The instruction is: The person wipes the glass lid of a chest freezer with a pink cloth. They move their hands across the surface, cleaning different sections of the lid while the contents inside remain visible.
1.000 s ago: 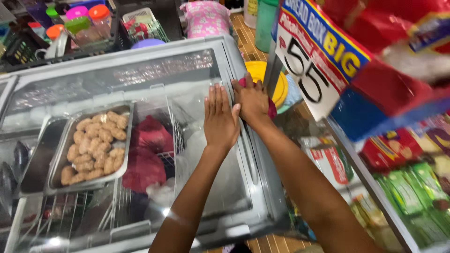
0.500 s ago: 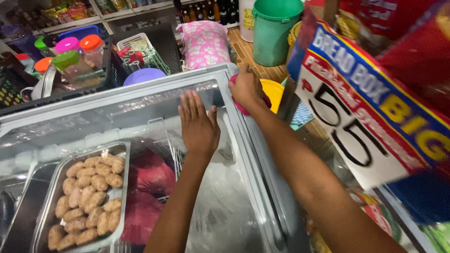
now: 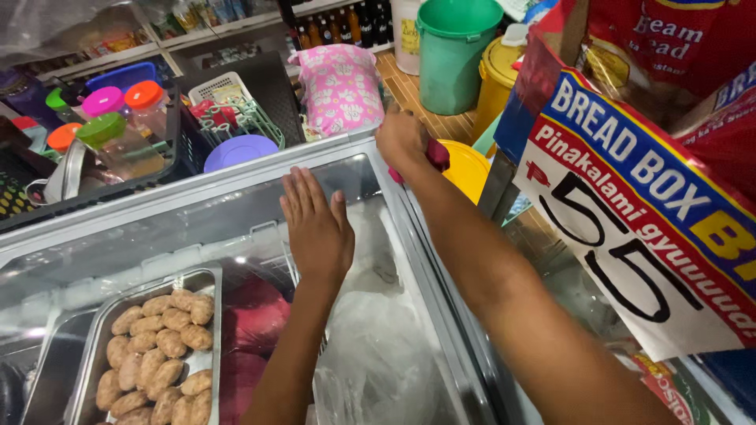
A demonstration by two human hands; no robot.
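One steel tray of brown patties (image 3: 153, 346) sits inside the glass-topped chest freezer (image 3: 236, 212), left of centre. One left hand (image 3: 315, 224) lies flat on the freezer lid, fingers spread and released, pointing away. One right hand (image 3: 403, 138), at the freezer's far right corner, is clenched around one crumpled pink-red cloth (image 3: 435, 154).

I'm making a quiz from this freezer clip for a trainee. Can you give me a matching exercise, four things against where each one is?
Things:
1. left hand
2. right hand
3. metal tray of breaded pieces
4. green bucket

Places:
A. on the floor beyond the freezer
B. flat on the glass lid
C. inside the freezer, under the glass
D. at the freezer's far right corner, gripping a pink cloth

Pairs: 1-B, 2-D, 3-C, 4-A
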